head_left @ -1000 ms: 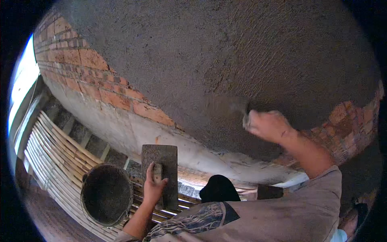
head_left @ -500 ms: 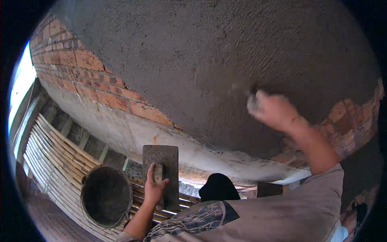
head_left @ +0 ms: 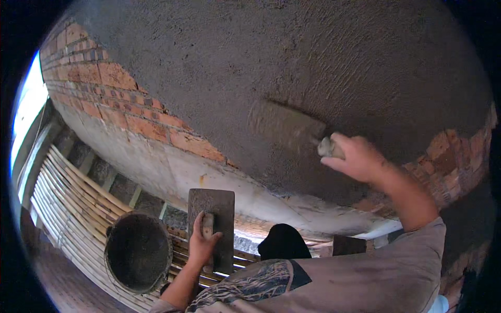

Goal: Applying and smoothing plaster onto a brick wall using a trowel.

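My right hand [head_left: 357,159] is closed round the handle of a plastering trowel [head_left: 286,124]. Its long metal blade lies against the wet grey plaster [head_left: 224,68] that covers much of the brick wall. Lower down, my left hand [head_left: 202,242] grips the wooden handle of a flat rectangular plastering float [head_left: 222,224], held away from the wall with its handle side toward me. Left of the float stands a dark round bucket [head_left: 138,253] with a wire handle; its inside is too dark to make out the contents.
Bare brick [head_left: 122,112] borders the plaster at left, and more at lower right. A smooth pale band [head_left: 182,169] runs beneath it. Bamboo poles [head_left: 73,219] form a slatted platform under the bucket, with gaps between them. A dark square object [head_left: 348,245] sits right of my dark-clad knee.
The trowel has shifted slightly down and left over the plaster, and its blade now shows sharper. The float in my left hand has moved a little to the right.
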{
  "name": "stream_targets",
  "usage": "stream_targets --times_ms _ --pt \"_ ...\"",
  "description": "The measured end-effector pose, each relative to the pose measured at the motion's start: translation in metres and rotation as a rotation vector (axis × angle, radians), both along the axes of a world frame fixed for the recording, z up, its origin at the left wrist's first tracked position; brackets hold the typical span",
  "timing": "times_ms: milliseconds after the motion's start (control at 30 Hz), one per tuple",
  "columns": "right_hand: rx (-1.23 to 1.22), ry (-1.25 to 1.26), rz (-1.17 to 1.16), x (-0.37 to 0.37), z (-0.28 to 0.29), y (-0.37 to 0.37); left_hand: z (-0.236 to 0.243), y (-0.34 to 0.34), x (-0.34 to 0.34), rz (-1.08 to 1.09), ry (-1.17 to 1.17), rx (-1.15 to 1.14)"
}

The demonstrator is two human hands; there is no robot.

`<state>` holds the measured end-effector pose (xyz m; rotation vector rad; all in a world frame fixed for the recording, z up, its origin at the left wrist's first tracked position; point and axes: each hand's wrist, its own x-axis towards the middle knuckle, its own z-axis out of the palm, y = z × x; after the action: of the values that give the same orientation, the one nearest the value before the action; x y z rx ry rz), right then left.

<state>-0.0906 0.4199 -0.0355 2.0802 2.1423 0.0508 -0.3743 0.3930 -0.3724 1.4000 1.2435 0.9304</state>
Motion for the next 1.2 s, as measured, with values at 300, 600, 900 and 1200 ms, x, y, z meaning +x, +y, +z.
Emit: stream_targets --times_ms 300,600,900,1200 --pt "0.253 -0.051 0.080 0.014 0.006 0.002 0.000 -0.003 -0.007 0.015 0.015 -0.006" --pt "0.482 0.174 0.070 0.018 0.014 -0.019 -0.004 0.004 0.002 0.161 0.022 0.076" --pt "-0.557 0.476 0.404 0.004 0.014 -0.030 0.017 -0.002 0.004 0.213 0.201 0.188" --pt "-0.618 1.062 0.318 0.028 0.012 -0.011 0.024 -0.013 0.004 0.176 0.350 0.293"
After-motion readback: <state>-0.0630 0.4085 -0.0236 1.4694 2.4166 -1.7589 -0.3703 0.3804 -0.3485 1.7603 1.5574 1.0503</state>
